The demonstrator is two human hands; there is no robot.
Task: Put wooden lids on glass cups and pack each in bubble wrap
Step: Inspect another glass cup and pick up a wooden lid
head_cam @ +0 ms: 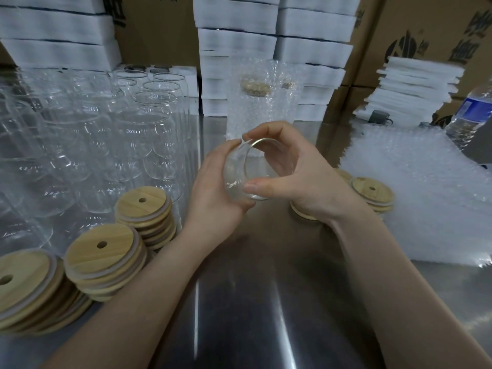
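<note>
You held the glass cup point(239, 171) in both hands at frame centre, clear of the counter point(253, 302), tipped on its side with the mouth toward frame right

Your left hand point(213, 190) cupped the body from the left, its fingers point(241, 206) curled underneath

Your right hand point(303, 177) gripped the rim, thumb pressed on the lower edge and the other fingers curled over the upper edge. I couldn't tell whether a lid sat on the mouth, as the glass was too clear and slightly blurred

Around it:
- wooden lids point(101, 249) stood in three stacks at lower left, each lid with a small hole
- one more lid stack point(372, 190) stood just right of your right hand
- a single lid point(302, 213) lay flat on the counter, partly hidden under your right wrist
- a wrapped cup point(255, 102) stood upright just behind your hands at upper centre, its lid showing tan through the wrap
- a bubble wrap pile point(412, 187) lay at right of frame, well apart from the cup you held
- bare glass cups point(106, 134) stood upright and packed close together at left of frame
- white foam stacks point(237, 35) and cardboard boxes point(426, 27) ran along the top
- a water bottle point(471, 113) stood at the right edge, behind the bubble wrap pile
</note>
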